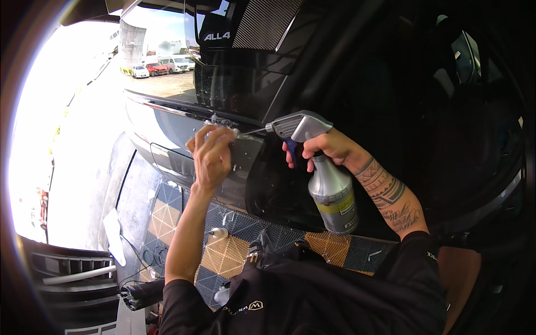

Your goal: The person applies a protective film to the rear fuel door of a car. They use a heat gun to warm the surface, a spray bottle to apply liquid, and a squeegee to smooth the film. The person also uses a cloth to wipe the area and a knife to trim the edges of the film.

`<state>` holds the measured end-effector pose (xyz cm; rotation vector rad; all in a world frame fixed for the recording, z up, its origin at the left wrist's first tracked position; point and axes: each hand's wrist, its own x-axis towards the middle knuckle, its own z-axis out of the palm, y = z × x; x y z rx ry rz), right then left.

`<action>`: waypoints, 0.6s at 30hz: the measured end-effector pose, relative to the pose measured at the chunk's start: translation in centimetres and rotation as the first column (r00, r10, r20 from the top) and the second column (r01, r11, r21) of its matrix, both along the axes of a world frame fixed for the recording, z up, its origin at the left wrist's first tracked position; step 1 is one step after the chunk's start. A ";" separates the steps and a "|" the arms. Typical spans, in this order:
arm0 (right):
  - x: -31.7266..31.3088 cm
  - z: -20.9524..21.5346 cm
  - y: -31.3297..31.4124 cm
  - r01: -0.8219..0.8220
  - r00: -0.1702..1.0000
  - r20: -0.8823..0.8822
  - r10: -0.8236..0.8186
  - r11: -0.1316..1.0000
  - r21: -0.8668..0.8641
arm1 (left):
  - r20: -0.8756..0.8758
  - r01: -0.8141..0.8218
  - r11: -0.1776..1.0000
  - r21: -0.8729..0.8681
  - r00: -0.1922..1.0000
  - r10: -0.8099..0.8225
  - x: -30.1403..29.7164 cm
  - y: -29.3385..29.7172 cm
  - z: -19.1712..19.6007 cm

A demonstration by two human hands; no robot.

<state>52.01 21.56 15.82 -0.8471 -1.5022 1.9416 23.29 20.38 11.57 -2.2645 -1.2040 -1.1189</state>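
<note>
My right hand (326,148) grips a grey trigger spray bottle (333,195) with a silver-grey head, a dark blue trigger and a yellow-green band. Its fingers wrap the neck and trigger. A thin streak of liquid runs from the nozzle toward my left hand (211,159). That hand is closed, its fingers bent and pinching crumpled, shiny, clear-looking film (224,121) against the edge of a dark grey car panel (184,125). Fingers partly hide the film. White drops dot the panel just below.
Behind my hands stands the car's glossy dark window (234,84). Below lies a grey and tan grid-tile floor (223,259) with a small white bottle (219,233) on it. Lower left are a dark cylindrical object (142,294) with a cable and a black slatted rack (72,279).
</note>
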 end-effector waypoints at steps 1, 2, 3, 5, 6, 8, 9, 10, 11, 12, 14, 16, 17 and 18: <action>0.1 -0.1 0.1 -0.014 1.000 0.014 0.014 1.000 -0.014 | 0.005 0.045 0.999 -0.018 0.999 -0.045 1.1 -0.5 -0.2; 0.2 -0.1 0.1 -0.028 0.999 0.027 0.029 0.999 -0.028 | 0.030 0.095 0.994 -0.052 0.995 -0.093 1.6 -0.9 -0.1; 0.2 -0.2 0.2 -0.042 0.998 0.041 0.044 0.998 -0.043 | 0.047 0.053 0.997 -0.060 0.998 -0.050 0.7 -0.2 -0.1; 0.3 0.5 0.0 -0.062 0.998 -0.005 0.062 0.997 -0.036 | 0.076 -0.051 0.996 -0.077 0.995 0.057 -2.3 0.7 0.5; 0.4 0.5 -0.1 -0.053 0.998 -0.031 0.052 0.998 -0.037 | 0.094 -0.062 0.995 -0.076 0.993 0.069 -2.5 0.5 0.5; 1.0 -0.2 -0.1 -0.031 0.999 -0.027 0.030 0.999 -0.039 | 0.058 0.092 0.994 -0.065 0.994 -0.088 1.0 -0.4 0.0; 1.3 -0.8 0.2 -0.034 0.999 0.002 0.034 0.999 -0.034 | 0.042 0.169 0.984 -0.060 0.985 -0.167 2.8 -1.0 -0.1; 1.4 -1.1 0.7 -0.049 0.998 0.027 0.049 0.998 -0.027 | 0.055 0.175 0.980 -0.094 0.984 -0.170 3.6 -1.6 0.4; 1.6 -0.6 0.8 -0.077 0.997 0.000 0.077 0.996 -0.044 | 0.083 0.122 0.986 -0.116 0.990 -0.112 2.7 -1.2 0.6; 1.8 0.0 0.7 -0.105 0.994 -0.028 0.104 0.993 -0.061 | 0.109 0.069 0.988 -0.140 0.993 -0.054 0.7 -0.2 0.7; 0.8 -0.1 0.4 -0.100 0.990 -0.107 0.089 0.990 -0.103 | 0.114 -0.006 0.993 -0.118 0.993 0.020 -0.9 0.1 0.5; 0.4 -0.4 0.4 -0.098 0.993 -0.070 0.093 0.992 -0.074 | 0.071 0.075 0.990 -0.122 0.995 -0.067 1.1 -1.7 -0.1; 0.5 -0.6 0.6 -0.096 0.995 -0.048 0.093 0.994 -0.059 | 0.053 0.117 0.985 -0.124 0.992 -0.111 2.0 -2.2 0.1; 0.5 -0.9 0.4 -0.081 0.997 -0.019 0.080 0.995 -0.059 | -0.016 0.092 0.989 -0.117 0.995 -0.095 0.4 -1.5 -0.3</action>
